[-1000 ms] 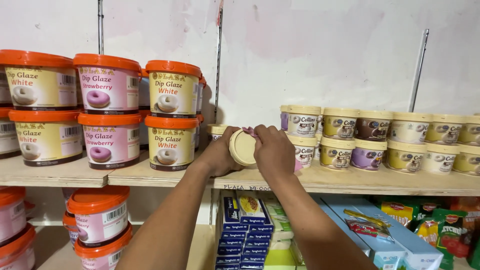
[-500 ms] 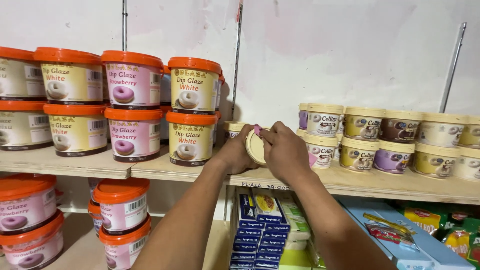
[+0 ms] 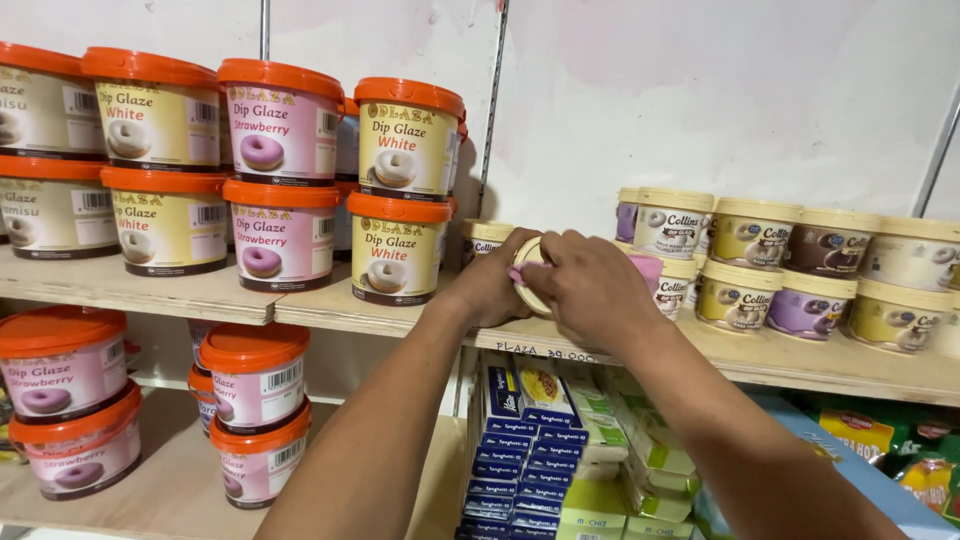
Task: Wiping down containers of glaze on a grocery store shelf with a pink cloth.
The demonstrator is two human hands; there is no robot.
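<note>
Both hands meet at the front edge of the upper wooden shelf (image 3: 300,305), in the gap between two groups of stock. The left hand (image 3: 490,290) cups a small round tub with a cream lid (image 3: 530,285) from the side, fingers wrapped on it, and the right hand (image 3: 590,285) closes over its face from the other side, so the tub is grasped between them, tipped with its lid turned toward the camera rather than standing upright. A bit of pink shows at its edge. It is not yet set down: it is held at the shelf lip, just in front of another small cream-lidded tub (image 3: 485,238) at the back. To the right, the double row of small cream-lidded tubs (image 3: 790,265) already stands stacked and fronted; to the left, the large orange-lidded glaze buckets (image 3: 405,195) are stacked two high and look finished. Judging by that, most of this shelf is filled, and what remains is turning this one tub upright and seating it in the open space beside the row. Below lie blue pasta boxes (image 3: 520,440).
</note>
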